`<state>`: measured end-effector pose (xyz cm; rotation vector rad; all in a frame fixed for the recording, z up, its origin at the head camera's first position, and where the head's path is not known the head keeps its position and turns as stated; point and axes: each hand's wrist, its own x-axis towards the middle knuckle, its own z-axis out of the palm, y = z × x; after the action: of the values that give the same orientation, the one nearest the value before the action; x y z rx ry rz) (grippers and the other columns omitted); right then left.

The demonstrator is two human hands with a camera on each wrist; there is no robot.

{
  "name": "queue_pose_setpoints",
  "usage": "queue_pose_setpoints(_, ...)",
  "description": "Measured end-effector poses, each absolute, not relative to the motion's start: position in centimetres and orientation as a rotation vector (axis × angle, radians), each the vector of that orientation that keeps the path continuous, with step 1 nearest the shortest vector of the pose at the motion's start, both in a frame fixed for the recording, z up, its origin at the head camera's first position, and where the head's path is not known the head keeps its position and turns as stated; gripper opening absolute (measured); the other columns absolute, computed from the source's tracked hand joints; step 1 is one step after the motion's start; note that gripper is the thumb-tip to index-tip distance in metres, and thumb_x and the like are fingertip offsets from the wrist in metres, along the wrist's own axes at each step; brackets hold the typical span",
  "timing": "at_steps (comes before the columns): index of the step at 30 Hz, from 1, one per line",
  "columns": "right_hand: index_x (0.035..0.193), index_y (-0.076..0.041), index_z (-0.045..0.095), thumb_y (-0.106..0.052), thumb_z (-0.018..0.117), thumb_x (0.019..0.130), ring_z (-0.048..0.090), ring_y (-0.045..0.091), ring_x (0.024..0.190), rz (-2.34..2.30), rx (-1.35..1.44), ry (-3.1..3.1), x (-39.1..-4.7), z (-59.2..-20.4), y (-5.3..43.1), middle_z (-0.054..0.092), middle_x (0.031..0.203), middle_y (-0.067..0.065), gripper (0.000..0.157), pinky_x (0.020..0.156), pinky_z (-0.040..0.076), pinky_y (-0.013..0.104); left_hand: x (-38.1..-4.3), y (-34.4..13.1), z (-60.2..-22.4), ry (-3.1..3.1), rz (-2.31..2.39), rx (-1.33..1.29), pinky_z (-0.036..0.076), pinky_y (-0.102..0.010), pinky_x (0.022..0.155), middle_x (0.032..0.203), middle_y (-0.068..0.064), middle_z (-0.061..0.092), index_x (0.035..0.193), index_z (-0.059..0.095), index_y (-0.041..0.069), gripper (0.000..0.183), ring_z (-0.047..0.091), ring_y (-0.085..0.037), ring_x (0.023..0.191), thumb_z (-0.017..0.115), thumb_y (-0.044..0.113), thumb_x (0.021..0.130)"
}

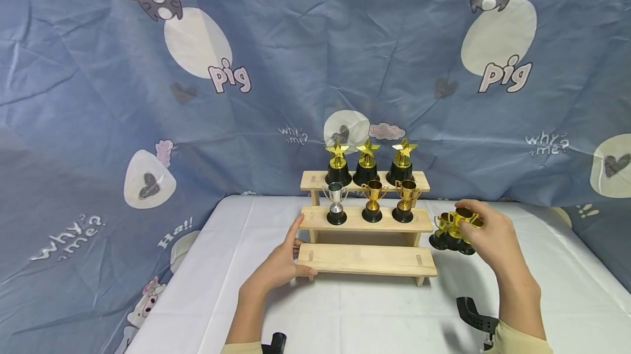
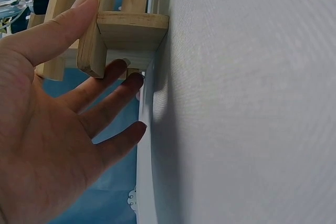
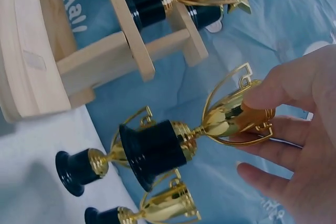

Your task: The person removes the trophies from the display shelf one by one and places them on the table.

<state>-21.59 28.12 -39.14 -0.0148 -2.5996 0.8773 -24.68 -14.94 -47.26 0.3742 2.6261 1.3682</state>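
A gold trophy cup with a black base (image 3: 226,119) is pinched by its bowl between the thumb and fingers of my right hand (image 1: 493,236). Two more gold trophy cups (image 3: 81,169) stand on the table close beside and below it. My left hand (image 1: 278,266) is at the left end of a three-step wooden stand (image 1: 365,258); its thumb touches the wood and the other fingers are spread, fairly straight. On the middle step are a silver cup (image 1: 336,195) and two gold cups (image 1: 373,192). Three gold star trophies (image 1: 337,162) stand on the top step.
A white cloth (image 1: 374,315) covers the table. Behind and to the left hangs a blue patterned curtain (image 1: 276,69), close to the stand's back. Black wrist mounts (image 1: 475,315) show near both sleeves.
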Motion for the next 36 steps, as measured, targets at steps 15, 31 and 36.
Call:
queue_pose_setpoints(15,0.128,-0.006,0.062,-0.005,0.053,0.088,0.052,0.046,0.118,0.857,-0.143,-2.565,-21.5,-40.3,30.9,0.059,0.13,0.025,0.041,0.087,0.039,0.056,-24.5,-14.9,-47.1,2.631,1.36,0.368,0.047,-0.053,0.097,0.13,-0.014,0.06,0.154,-0.003,0.053,0.129,0.061,-0.029,0.117,0.09,0.023,0.07)
queue_pose_setpoints(31,0.128,-0.004,0.061,-0.005,0.051,0.087,0.052,0.048,0.118,0.855,-0.219,-2.558,-21.4,-41.2,32.9,0.06,0.127,0.026,0.042,0.091,0.039,0.058,-24.5,-14.9,-47.3,2.626,1.368,0.351,0.047,-0.053,0.096,0.129,-0.012,0.06,0.153,-0.003,0.055,0.129,0.061,-0.03,0.119,0.09,0.023,0.07)
queue_pose_setpoints(36,0.127,-0.001,0.061,-0.003,0.051,0.087,0.053,0.047,0.114,0.85,-0.267,-2.546,-21.4,-41.9,33.5,0.06,0.123,0.028,0.042,0.089,0.039,0.057,-24.6,-14.8,-47.3,2.623,1.366,0.35,0.047,-0.054,0.097,0.131,-0.014,0.058,0.153,-0.002,0.055,0.128,0.06,-0.031,0.12,0.09,0.024,0.07)
